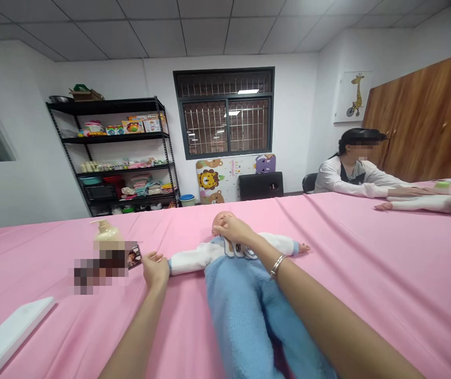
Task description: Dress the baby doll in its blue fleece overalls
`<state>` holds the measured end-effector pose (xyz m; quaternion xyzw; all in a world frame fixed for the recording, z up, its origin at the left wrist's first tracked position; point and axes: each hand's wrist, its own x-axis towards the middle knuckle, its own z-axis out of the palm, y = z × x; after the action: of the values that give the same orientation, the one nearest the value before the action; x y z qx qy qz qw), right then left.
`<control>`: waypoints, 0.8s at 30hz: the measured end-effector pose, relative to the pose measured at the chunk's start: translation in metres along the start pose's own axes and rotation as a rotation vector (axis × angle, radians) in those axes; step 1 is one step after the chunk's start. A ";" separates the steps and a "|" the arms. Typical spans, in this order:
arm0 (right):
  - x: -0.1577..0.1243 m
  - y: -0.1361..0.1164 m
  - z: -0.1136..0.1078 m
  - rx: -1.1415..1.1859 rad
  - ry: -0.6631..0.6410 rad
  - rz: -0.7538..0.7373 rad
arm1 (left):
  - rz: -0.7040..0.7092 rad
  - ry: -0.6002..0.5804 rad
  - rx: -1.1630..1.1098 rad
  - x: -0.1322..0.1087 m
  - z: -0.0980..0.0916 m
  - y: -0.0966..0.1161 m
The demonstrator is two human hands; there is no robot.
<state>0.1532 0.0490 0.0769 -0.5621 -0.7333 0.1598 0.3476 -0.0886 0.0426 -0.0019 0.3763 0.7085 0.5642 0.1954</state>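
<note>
A baby doll [245, 295] in a blue fleece suit with white sleeves lies on its back on the pink table cover [368, 263], head pointing away from me. My right hand [233, 229] rests on the doll's face and chin, fingers curled and pressed against it. My left hand [155, 268] is closed around the doll's hand at the end of its outstretched white sleeve. A silver bracelet [277, 265] sits on my right wrist.
A cream pump bottle [107, 239] stands left of the doll beside a blurred-out patch. A white flat object [8, 334] lies at the near left. At the far right another person [352, 171] sits with a second doll [439, 202]. Shelves [118, 152] line the back wall.
</note>
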 end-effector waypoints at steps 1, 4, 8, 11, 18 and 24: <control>-0.003 0.005 -0.009 -0.049 0.011 0.005 | 0.035 -0.016 0.020 0.001 -0.003 -0.001; -0.017 0.028 -0.032 0.002 -0.014 0.096 | 0.266 0.007 0.223 0.000 -0.009 0.003; -0.047 0.069 -0.042 0.349 -0.128 0.132 | 0.754 0.066 0.335 -0.024 -0.005 0.020; -0.072 0.096 -0.039 0.574 -0.158 0.123 | 0.774 -0.330 0.162 -0.057 0.009 0.034; -0.088 0.132 -0.030 0.682 -0.121 0.206 | 0.444 -0.733 0.080 -0.074 0.022 0.043; -0.079 0.130 -0.018 0.766 0.069 0.304 | 0.669 -0.680 0.407 -0.071 0.011 0.044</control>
<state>0.2679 0.0134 -0.0178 -0.4990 -0.5174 0.4518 0.5284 -0.0215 0.0000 0.0255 0.7748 0.5411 0.2925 0.1465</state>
